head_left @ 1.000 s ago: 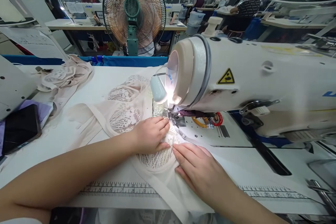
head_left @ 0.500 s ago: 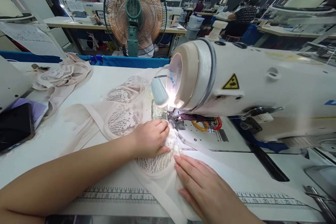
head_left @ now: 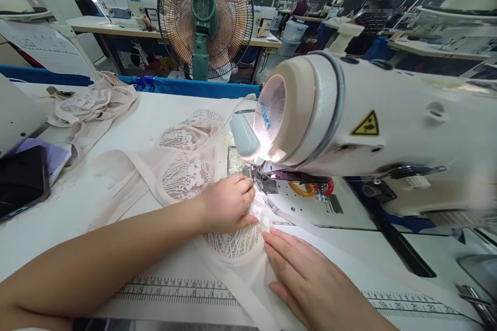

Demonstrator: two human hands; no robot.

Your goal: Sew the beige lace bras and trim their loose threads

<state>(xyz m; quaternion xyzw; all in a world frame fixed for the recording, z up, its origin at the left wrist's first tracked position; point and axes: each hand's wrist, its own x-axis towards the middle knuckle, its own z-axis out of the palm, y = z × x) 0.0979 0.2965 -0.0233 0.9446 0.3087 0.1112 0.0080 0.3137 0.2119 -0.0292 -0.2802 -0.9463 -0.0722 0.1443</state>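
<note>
A pale lace bra (head_left: pixel 187 177) lies on the white table, its edge running under the presser foot (head_left: pixel 259 180) of the sewing machine (head_left: pixel 396 98). My left hand (head_left: pixel 230 206) is closed on the bra just in front of the foot, fingers bent and thumb reaching toward the near lace cup (head_left: pixel 235 244). On the right side of that cup, my right hand (head_left: pixel 306 274) rests with its fingers stretched along the fabric edge, fingertips touching it. A narrow pale strip (head_left: pixel 277 209) leads to the needle area. The stitching point itself is mostly hidden by glare and machine parts.
A phone (head_left: pixel 22 181) and a heap of similar lace pieces (head_left: pixel 97 108) lie on the left. A ruler strip (head_left: pixel 182 292) runs along the near edge. A large fan (head_left: pixel 204 15) stands beyond the blue cloth edge (head_left: pixel 194 89). Other workstations and people are behind.
The view has shifted slightly, so the machine appears farther right. Both hands keep nearly the same places on the bra.
</note>
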